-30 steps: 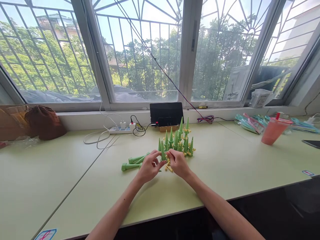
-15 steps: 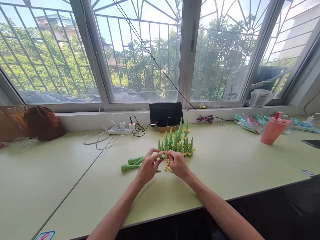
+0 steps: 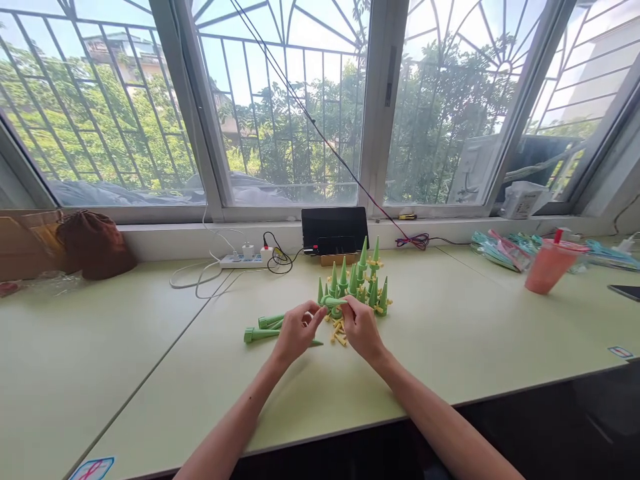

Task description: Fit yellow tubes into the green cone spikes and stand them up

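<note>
Green plastic spikes [image 3: 263, 335] lie partly hidden behind the half-curled left hand [image 3: 297, 331], its hold unclear; the right hand [image 3: 364, 329], fingers nearly together, pinches one raised spike [image 3: 334, 302].

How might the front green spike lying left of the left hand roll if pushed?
The green spike would probably curve rather than roll straight, as it tapers from its wide cap. The cap's ridges could slow it. Its straight body suggests stiffness.
</note>
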### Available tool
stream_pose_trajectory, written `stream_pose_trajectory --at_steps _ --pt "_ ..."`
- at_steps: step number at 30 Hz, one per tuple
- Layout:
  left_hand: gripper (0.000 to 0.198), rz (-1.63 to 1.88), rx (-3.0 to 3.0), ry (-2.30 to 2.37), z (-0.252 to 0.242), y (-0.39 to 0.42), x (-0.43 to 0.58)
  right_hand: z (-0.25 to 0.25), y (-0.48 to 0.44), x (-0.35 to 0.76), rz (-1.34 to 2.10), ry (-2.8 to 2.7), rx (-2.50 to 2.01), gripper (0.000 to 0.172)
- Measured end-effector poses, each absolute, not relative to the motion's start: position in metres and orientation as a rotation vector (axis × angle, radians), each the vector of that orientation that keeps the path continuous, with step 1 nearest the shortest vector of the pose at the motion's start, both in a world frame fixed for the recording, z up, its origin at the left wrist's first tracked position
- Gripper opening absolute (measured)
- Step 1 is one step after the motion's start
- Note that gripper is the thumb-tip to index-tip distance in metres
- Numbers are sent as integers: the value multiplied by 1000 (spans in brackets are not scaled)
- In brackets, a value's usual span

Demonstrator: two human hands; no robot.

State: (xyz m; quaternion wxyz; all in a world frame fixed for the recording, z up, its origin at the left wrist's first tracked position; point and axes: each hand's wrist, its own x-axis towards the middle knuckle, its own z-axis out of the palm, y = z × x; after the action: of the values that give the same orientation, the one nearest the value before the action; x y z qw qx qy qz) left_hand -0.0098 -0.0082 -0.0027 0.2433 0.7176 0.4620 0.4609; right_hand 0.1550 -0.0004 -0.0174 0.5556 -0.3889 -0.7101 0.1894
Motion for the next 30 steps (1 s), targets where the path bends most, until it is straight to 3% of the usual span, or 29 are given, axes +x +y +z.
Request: stream_pose_trajectory --at_steps 8,30 --pt "70 1112 1648 1146 -9 0 -10 -15 -1 154 420 -1773 -898 37" --pt "52 967 1702 1130 -5 -6 -11 -15 -1 154 491 -1772 -888 33"
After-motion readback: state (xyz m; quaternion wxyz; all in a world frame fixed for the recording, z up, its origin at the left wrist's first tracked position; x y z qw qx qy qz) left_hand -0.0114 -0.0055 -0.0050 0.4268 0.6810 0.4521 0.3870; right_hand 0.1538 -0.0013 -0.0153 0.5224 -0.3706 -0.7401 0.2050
